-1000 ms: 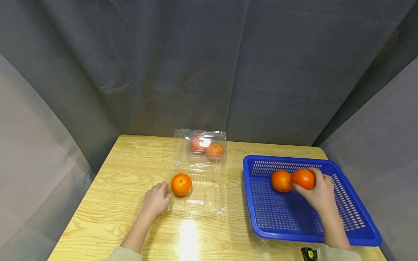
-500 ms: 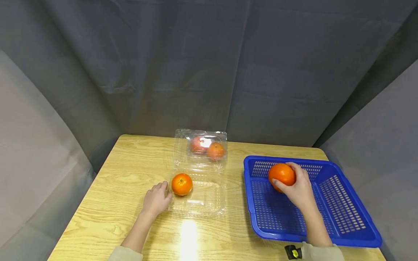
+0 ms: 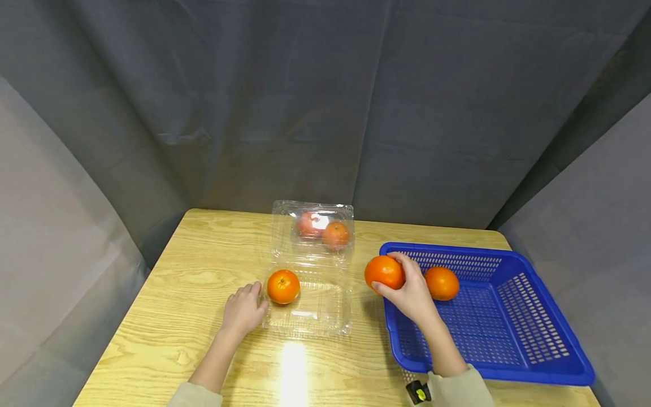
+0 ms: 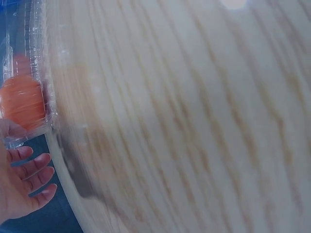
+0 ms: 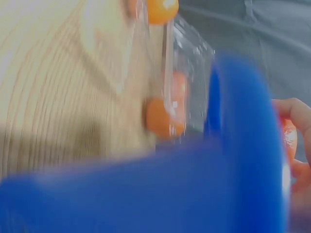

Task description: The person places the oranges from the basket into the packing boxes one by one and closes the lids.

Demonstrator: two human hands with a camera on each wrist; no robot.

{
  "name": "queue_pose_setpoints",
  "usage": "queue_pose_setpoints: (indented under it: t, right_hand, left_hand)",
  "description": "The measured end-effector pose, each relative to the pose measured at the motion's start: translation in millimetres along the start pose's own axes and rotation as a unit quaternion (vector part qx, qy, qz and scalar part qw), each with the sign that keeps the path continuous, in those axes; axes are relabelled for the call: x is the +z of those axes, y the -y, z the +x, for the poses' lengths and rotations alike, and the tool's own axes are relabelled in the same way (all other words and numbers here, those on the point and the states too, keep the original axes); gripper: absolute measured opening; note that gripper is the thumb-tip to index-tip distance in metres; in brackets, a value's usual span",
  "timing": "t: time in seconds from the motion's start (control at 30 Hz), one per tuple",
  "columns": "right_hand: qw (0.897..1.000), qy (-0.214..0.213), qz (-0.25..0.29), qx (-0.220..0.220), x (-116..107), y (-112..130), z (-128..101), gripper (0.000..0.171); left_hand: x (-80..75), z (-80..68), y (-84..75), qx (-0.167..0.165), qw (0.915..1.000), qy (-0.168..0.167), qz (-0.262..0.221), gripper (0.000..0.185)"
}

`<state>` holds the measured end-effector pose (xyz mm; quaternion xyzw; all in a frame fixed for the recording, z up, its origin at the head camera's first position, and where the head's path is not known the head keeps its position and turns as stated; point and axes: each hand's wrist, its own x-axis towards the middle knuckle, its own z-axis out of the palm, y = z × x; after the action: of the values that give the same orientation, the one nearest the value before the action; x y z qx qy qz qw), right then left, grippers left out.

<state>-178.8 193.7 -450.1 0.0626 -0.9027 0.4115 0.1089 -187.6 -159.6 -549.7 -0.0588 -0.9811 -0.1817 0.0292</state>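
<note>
My right hand (image 3: 414, 294) pinches an orange (image 3: 383, 272) between thumb and fingers, over the left rim of the blue plastic basket (image 3: 475, 333). A second orange (image 3: 442, 284) sits inside the basket, behind this hand. A clear hinged clamshell box (image 3: 322, 316) stands opened on the table, with one orange (image 3: 283, 286) at the left of its near half. My left hand (image 3: 243, 310) lies at the box's left edge, its fingers loosely bent. In the left wrist view the thumb (image 4: 10, 128) is right at the box's edge, beside the orange (image 4: 23, 102).
Two more orange fruits, one reddish (image 3: 308, 225) and one orange (image 3: 335, 235), show through the raised clear lid (image 3: 282, 243) at the back. The wooden table (image 3: 203, 254) ends at a grey curtain (image 3: 274, 113). In the right wrist view the basket rim (image 5: 248, 126) blocks much.
My right hand has carried its orange leftward from inside the basket to above its left rim, uncovering the orange left there. The left hand stays at the box.
</note>
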Motion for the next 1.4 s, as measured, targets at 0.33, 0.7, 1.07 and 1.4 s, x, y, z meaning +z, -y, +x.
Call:
queue_pose_setpoints:
  t: [0.33,0.7,1.07,1.4]
  right_hand:
    - [0.997,0.039,0.059,0.016,53,23,-1,0.061]
    - [0.988,0.097,0.118,0.020,91,27,-4,0.062]
    - [0.977,0.163,0.135,0.014,120,33,-10,0.062]
    - [0.975,0.192,0.106,0.045,138,34,-13,0.064]
  left_hand:
    - [-0.9,-2.0,-1.7,-0.006,0.9999,0.003,0.011,0.045]
    - [-0.6,-2.1,-1.9,-0.001,0.9997,0.000,0.026,0.045]
    - [0.4,-2.3,-1.4,-0.007,0.9997,0.007,0.024,0.044]
    - [0.6,-2.5,-0.8,-0.009,0.9997,0.005,0.023,0.044]
